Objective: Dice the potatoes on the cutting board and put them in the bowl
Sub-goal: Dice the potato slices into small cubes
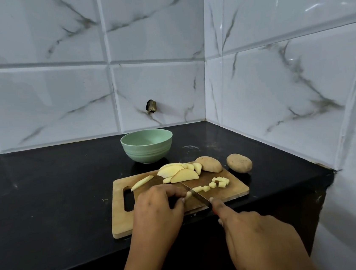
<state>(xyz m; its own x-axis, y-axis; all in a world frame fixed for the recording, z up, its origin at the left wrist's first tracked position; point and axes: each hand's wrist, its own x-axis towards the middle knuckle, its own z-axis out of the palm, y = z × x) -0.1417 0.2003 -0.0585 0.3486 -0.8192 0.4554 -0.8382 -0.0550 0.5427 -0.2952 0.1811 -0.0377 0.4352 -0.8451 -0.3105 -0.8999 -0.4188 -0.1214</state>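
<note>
Now dicing: right hand is gripping the knife, left hand pinching a potato strip. Next cut is likely needing the strip fed forward.

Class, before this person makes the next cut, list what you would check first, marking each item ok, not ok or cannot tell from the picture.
1. Left hand pins the potato strip to the cutting board: ok.
2. Left fingertips tucked clear of the knife: cannot tell; they sit very close to it.
3. Right hand has a firm grip on the knife: cannot tell; its handle is hidden.
4. Diced cubes all on the board: ok.
5. Bowl upright behind the board: ok.
6. Every potato on the board: not ok; a whole potato lies on the counter beside it.
</note>
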